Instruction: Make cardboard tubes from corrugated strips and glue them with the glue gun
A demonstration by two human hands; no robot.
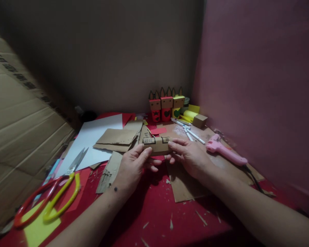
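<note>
A folded cardboard strip with black printed characters is held level above the table. My left hand pinches its left end between thumb and fingers. At the right end, my right hand grips it with the thumb and index finger. Beneath my right hand lies a flat cardboard sheet. Cardboard pieces are stacked beyond my left hand, and a torn corrugated strip rests just beside that wrist.
Scissors with red and yellow handles lie at left on paper sheets. A pink glue gun with a cord rests at right. White pens and several decorated paper figures are behind. A large cardboard panel leans at left.
</note>
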